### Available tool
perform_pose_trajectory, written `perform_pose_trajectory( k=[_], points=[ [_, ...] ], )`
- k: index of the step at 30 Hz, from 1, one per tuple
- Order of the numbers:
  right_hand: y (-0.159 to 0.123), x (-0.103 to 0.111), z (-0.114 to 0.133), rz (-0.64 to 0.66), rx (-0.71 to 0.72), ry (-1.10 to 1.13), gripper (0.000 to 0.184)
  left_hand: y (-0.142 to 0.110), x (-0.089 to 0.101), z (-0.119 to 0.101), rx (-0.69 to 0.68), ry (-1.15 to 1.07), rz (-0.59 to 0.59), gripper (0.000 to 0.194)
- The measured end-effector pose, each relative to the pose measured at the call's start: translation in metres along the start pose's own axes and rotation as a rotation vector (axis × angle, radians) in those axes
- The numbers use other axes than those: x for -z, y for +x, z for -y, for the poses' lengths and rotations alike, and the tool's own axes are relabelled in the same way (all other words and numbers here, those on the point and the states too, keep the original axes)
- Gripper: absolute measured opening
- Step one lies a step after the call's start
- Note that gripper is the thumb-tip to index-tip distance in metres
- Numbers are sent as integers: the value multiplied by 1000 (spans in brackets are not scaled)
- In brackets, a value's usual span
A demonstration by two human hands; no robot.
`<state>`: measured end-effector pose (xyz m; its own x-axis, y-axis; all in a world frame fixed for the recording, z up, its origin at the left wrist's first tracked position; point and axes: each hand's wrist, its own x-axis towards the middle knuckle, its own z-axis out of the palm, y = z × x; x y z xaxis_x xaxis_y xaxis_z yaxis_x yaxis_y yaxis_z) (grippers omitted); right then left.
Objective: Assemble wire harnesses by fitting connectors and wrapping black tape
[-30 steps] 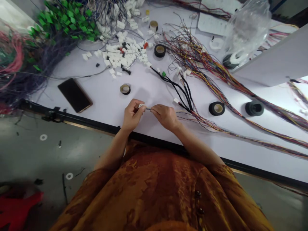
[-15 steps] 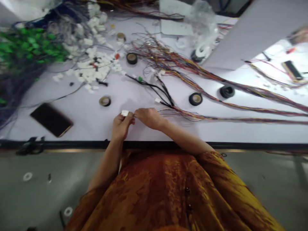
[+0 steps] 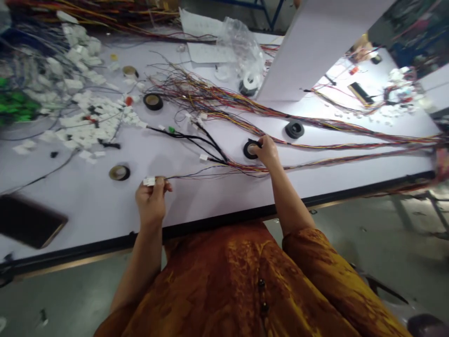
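Fingers of the left hand (image 3: 152, 199) are brought together and pinch a white connector (image 3: 148, 181) over the table (image 3: 210, 201), near its front edge. From this connector, thin wires (image 3: 191, 175) run toward the right and meet the wire harness (image 3: 305, 166), which lies along the table. The right hand (image 3: 269, 152) keeps thumb and fingers narrow on the right side of a black tape roll (image 3: 246, 152), just beyond the harness; I cannot tell whether this roll is lifted or rests on the table. Black-wrapped branches (image 3: 175, 135) of the harness spread between both hands, farther from the person. A dark roll (image 3: 291, 135) lies near the right hand, and a phone (image 3: 33, 220) lies at the left.
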<state>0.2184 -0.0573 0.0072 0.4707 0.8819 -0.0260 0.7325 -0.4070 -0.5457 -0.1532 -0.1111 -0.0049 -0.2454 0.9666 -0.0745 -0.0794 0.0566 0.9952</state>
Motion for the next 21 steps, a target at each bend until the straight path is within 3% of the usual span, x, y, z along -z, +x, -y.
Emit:
perform_pose_trajectory(
  k=[3, 6, 8, 10, 13, 17, 19, 21],
  points=[
    [-24, -6, 54, 81, 244, 289, 27, 0, 2, -4, -63, 198, 27, 24],
    [-53, -10, 117, 543, 383, 503, 26, 2, 7, -7, -124, 278, 57, 24],
    [-67, -17, 150, 850, 376, 552, 25, 4, 9, -7, -133, 263, 66, 24],
    [-73, -28, 173, 1031, 326, 588, 18, 5, 10, -8, -135, 220, 92, 24],
    [-73, -41, 189, 1168, 215, 616, 10, 5, 8, -11, -164, 175, 141, 22],
    [-76, -44, 193, 1276, 130, 569, 16, 4, 9, -13, -182, 172, 187, 21],
    [-83, -45, 190, 1270, 154, 568, 14, 4, 15, -12, -182, 158, 173, 21],
    [-95, -47, 184, 1177, 225, 561, 13, 5, 20, -11, -160, 149, 126, 22]
  ],
)
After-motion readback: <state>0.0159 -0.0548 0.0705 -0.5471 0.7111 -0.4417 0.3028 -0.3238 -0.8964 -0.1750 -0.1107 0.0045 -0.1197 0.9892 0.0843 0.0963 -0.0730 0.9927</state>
